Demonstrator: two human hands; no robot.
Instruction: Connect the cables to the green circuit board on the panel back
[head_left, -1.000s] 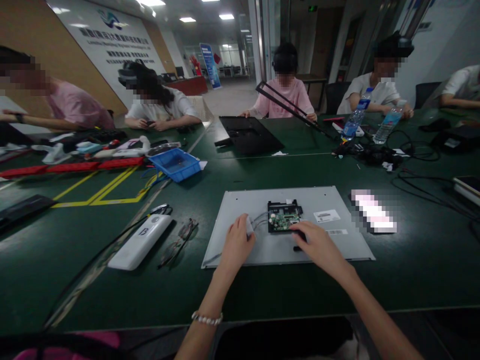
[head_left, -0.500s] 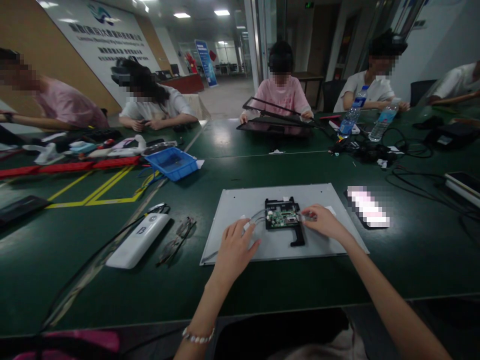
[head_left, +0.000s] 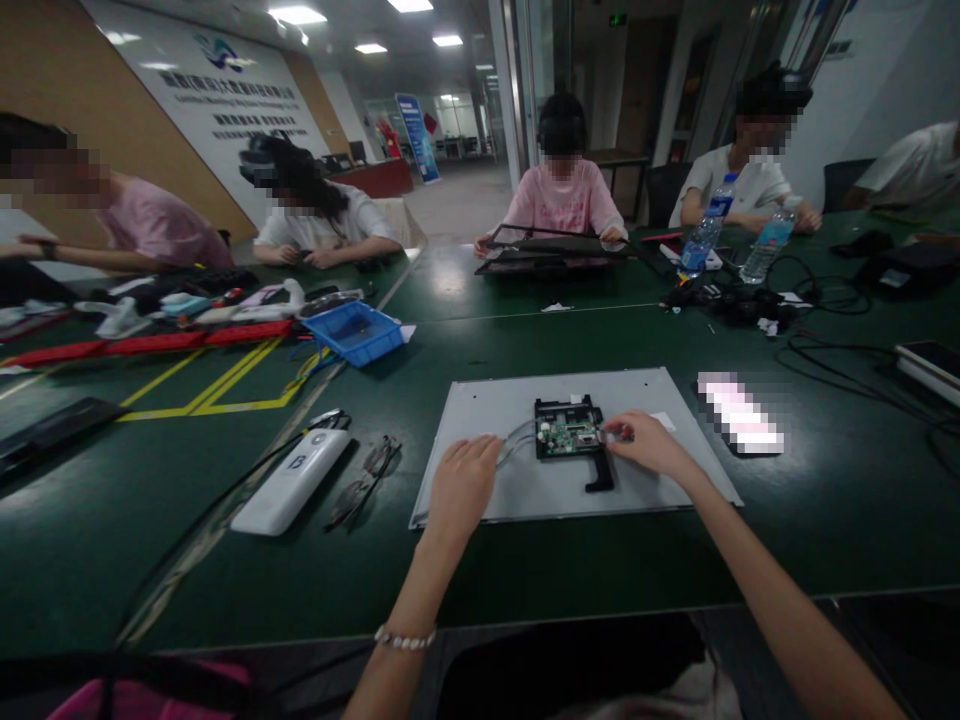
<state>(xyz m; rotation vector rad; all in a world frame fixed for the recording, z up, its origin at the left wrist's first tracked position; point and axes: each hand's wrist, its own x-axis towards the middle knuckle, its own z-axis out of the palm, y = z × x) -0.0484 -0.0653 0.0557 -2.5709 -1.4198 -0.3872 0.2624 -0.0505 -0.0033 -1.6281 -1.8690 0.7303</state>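
Circuit board [head_left: 568,438] lies on the flat panel [head_left: 540,490], likely for support, left hand [head_left: 463,480] by the cables [head_left: 517,438], right hand [head_left: 646,444] at the board's edge, either's pinch impossible to tell.

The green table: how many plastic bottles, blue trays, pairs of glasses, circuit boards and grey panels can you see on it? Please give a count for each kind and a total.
Plastic bottles: 2
Blue tray: 1
Pair of glasses: 1
Circuit board: 1
Grey panel: 1
Total: 6
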